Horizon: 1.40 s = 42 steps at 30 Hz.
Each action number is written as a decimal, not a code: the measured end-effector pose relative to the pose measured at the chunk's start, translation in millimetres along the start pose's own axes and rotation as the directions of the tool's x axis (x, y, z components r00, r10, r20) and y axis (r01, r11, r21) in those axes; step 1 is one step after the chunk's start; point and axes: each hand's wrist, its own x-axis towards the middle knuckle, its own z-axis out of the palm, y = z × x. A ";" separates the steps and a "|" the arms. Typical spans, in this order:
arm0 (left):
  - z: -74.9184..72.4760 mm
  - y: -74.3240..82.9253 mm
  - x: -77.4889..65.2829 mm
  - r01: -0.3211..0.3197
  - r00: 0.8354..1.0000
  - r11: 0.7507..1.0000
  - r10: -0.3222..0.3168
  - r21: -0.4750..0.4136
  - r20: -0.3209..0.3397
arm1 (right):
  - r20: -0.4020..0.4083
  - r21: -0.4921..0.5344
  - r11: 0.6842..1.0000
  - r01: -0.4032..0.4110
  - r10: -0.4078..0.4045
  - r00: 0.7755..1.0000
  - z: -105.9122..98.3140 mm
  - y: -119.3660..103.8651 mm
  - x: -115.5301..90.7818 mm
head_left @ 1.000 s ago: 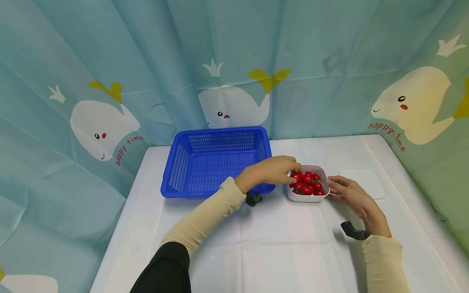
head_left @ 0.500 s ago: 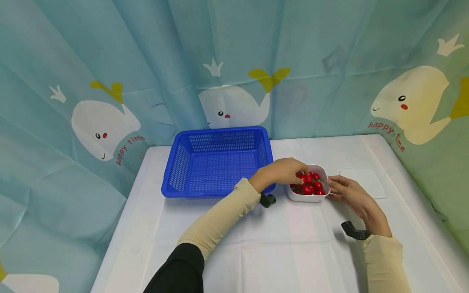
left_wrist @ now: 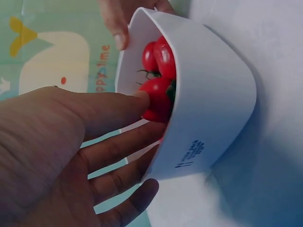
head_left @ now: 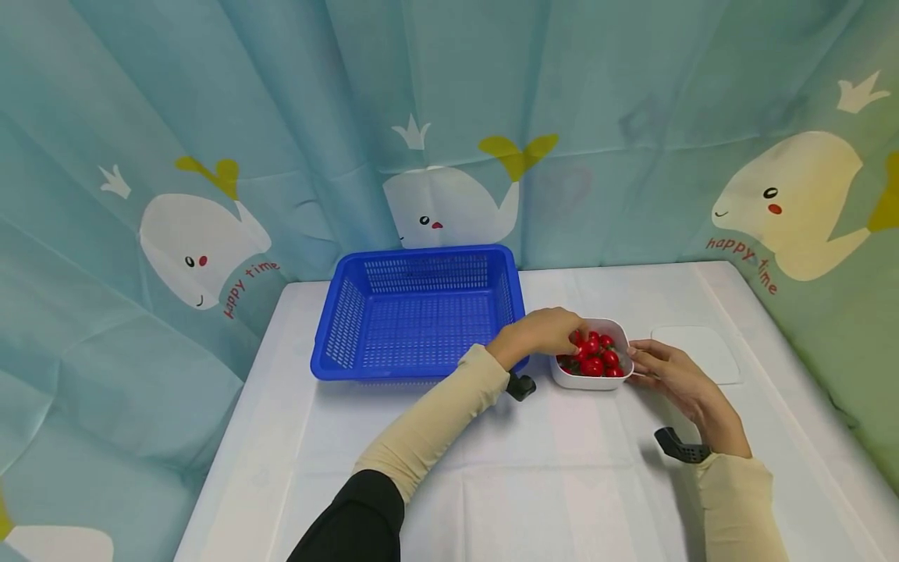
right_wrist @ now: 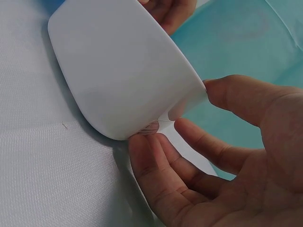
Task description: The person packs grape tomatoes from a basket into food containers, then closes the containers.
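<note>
A white box (head_left: 588,382) with several red cherry tomatoes (head_left: 593,367) in it stands on the table, right of centre. My left hand (head_left: 544,331) reaches over its left rim. In the left wrist view, the thumb lies on a cherry tomato (left_wrist: 156,92) with green leaves, and the index finger goes behind it, so the hand pinches it inside the box; the index fingertip is hidden. At the box's right end, my right hand (head_left: 670,375) holds the wall. The right wrist view has its thumb at the rim and its fingers against the side and lower edge.
A blue perforated basket (head_left: 326,343) stands left of the box, close to my left wrist. Flat on the white tablecloth (head_left: 527,499), behind my right hand, lies a white lid (head_left: 698,351). A curtain with whales (head_left: 449,207) hangs along the table's back edge.
My left hand has moved right and deeper over the box, from its left rim onto the tomatoes. The right hand and the box have stayed in place.
</note>
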 end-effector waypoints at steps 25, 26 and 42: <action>-11.1 1.5 -36.5 0.014 0.992 0.998 -0.022 -0.069 -0.121 | -0.003 -0.148 0.989 -0.006 0.006 1.000 -2.0 -6.0 -4.3; -12.3 0.3 -41.8 0.016 0.991 0.997 -0.025 -0.070 -0.133 | -0.003 -0.156 0.988 -0.004 0.003 1.000 -1.8 -7.3 -5.8; -25.0 -32.3 -163.5 0.076 0.908 0.993 -0.108 -0.093 -0.406 | -0.079 -0.452 0.865 0.218 -0.282 0.956 2.4 -27.3 -46.5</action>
